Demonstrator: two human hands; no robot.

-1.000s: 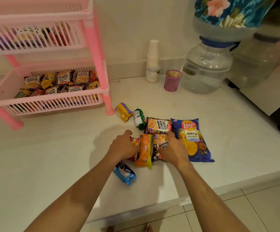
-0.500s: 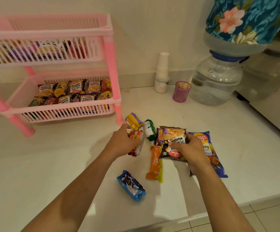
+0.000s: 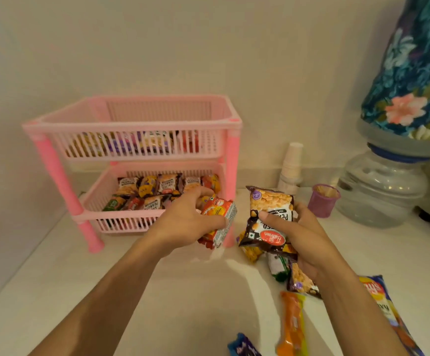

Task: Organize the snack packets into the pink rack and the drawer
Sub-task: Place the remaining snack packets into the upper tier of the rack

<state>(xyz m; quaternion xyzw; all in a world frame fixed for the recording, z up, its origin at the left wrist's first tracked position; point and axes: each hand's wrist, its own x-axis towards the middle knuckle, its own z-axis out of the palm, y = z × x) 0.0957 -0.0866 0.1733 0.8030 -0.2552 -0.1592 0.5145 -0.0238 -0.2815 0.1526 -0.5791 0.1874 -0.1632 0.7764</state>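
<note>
My left hand [image 3: 185, 222] grips a small orange-red snack packet [image 3: 217, 222], held just in front of the lower shelf of the pink rack [image 3: 131, 125]. My right hand [image 3: 301, 235] holds a brown salted peanuts packet [image 3: 268, 217] above the counter. Both rack shelves hold several packets. On the counter lie another peanut packet [image 3: 300, 280], a green-white packet [image 3: 277, 267], a yellow packet [image 3: 251, 250], an orange bar [image 3: 292, 325], a blue biscuit packet [image 3: 244, 348] and a blue Lay's bag [image 3: 386, 312]. No drawer is visible.
A stack of paper cups [image 3: 292, 163] and a purple toothpick holder [image 3: 323, 200] stand by the wall right of the rack. A large water jug with a floral cover [image 3: 388, 186] fills the right side. The white counter [image 3: 54, 278] stretches left and forward.
Both hands have lifted off the counter with their packets and moved toward the rack. The view has tilted up, so the rack now sits nearer the centre.
</note>
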